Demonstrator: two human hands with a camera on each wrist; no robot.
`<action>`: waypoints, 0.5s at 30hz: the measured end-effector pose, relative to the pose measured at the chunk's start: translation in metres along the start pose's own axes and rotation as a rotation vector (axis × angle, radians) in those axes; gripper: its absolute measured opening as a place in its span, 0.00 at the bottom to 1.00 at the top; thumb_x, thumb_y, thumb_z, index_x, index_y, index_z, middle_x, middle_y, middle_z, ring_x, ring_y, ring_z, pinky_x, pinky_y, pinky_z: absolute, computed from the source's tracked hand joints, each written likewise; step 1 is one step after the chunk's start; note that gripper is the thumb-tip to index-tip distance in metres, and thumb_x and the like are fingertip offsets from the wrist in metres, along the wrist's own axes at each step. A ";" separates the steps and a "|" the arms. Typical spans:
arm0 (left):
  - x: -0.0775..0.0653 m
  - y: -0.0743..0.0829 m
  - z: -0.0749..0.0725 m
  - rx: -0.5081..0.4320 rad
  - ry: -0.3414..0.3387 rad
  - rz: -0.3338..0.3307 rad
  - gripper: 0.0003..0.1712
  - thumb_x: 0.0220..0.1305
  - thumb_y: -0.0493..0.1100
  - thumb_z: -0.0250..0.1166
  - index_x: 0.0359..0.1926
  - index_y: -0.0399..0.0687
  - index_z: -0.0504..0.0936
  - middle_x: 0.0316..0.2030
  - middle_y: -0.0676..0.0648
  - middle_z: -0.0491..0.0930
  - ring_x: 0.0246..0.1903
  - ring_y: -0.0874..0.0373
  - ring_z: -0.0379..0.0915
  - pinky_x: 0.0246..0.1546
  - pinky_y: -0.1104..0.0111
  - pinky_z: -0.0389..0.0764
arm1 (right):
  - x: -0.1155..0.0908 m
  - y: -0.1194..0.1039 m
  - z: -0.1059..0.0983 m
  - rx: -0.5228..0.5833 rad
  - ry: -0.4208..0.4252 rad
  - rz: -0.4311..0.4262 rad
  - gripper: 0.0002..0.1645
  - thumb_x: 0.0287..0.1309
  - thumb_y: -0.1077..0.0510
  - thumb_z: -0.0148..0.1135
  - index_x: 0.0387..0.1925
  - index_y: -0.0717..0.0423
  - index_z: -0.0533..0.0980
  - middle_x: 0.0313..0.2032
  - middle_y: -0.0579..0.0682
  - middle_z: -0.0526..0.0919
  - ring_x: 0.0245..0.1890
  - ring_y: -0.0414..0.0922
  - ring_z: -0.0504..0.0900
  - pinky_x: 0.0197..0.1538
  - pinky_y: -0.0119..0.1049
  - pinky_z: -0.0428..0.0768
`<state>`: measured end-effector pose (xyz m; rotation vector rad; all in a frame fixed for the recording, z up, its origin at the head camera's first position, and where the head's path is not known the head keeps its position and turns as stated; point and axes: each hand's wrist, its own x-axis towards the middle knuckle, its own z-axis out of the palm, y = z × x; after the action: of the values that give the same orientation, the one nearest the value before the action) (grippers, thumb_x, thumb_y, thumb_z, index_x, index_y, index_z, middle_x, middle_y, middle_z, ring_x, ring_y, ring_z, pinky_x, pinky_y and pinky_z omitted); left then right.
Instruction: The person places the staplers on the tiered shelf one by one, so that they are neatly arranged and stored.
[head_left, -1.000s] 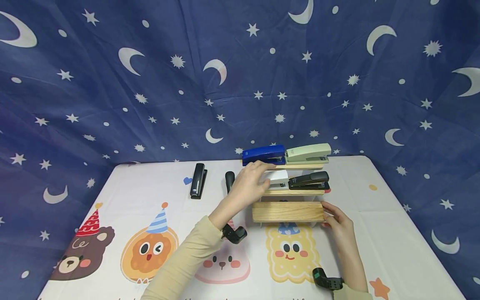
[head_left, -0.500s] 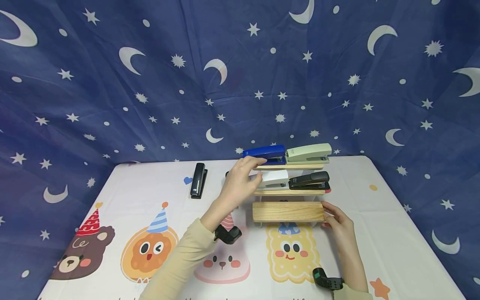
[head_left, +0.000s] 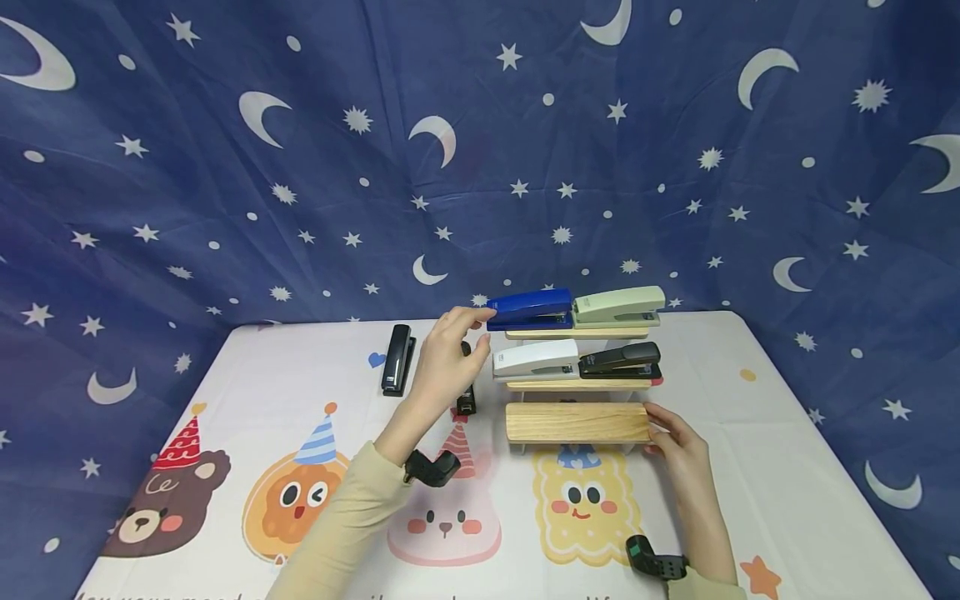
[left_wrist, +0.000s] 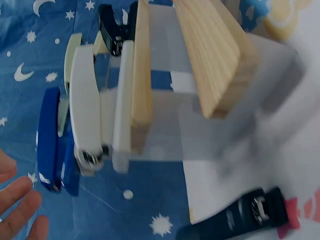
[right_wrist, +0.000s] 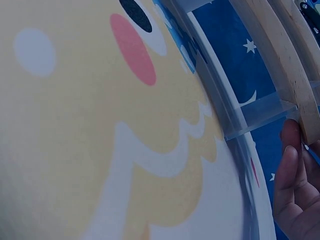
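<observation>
A three-step wooden rack (head_left: 577,423) with clear plastic supports stands on the table. A blue stapler (head_left: 529,308) and a pale green stapler (head_left: 618,307) lie on its top step. The middle step carries a white stapler (head_left: 536,359) and a black stapler (head_left: 621,361). My left hand (head_left: 441,360) is off the rack's left side, fingers loosely extended and holding nothing. It partly hides another black stapler (head_left: 467,402) on the tablecloth. At the front step's right end, my right hand (head_left: 681,446) pinches the board between thumb and fingers, as the right wrist view also shows.
One more black stapler (head_left: 398,360) lies on the cloth left of my left hand. The white tablecloth (head_left: 802,467) bears cartoon prints. Behind the table hangs a dark blue curtain (head_left: 480,150) with moons and stars.
My left hand has drawn back leftward from the white stapler, bringing that stapler's whole length and part of the black stapler below into view. My right hand stays at the board's end.
</observation>
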<state>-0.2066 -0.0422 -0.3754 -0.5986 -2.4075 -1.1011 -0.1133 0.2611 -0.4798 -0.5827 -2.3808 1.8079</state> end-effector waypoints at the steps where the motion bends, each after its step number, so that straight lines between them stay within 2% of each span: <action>1: 0.000 -0.003 -0.001 0.002 0.007 -0.008 0.18 0.60 0.35 0.61 0.51 0.48 0.82 0.44 0.48 0.82 0.46 0.53 0.77 0.46 0.58 0.77 | 0.000 0.000 0.000 -0.002 0.004 -0.003 0.24 0.70 0.61 0.44 0.65 0.59 0.67 0.61 0.56 0.71 0.39 0.24 0.74 0.41 0.23 0.77; 15: -0.015 -0.049 -0.018 0.015 0.058 -0.171 0.19 0.58 0.33 0.60 0.51 0.45 0.82 0.45 0.45 0.82 0.44 0.47 0.77 0.45 0.60 0.77 | 0.000 0.000 0.000 0.008 -0.001 0.010 0.25 0.69 0.61 0.45 0.66 0.59 0.67 0.59 0.54 0.71 0.39 0.25 0.74 0.41 0.23 0.77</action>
<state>-0.2176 -0.0881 -0.4025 -0.3552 -2.4502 -1.1513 -0.1131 0.2615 -0.4798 -0.5940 -2.3748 1.8207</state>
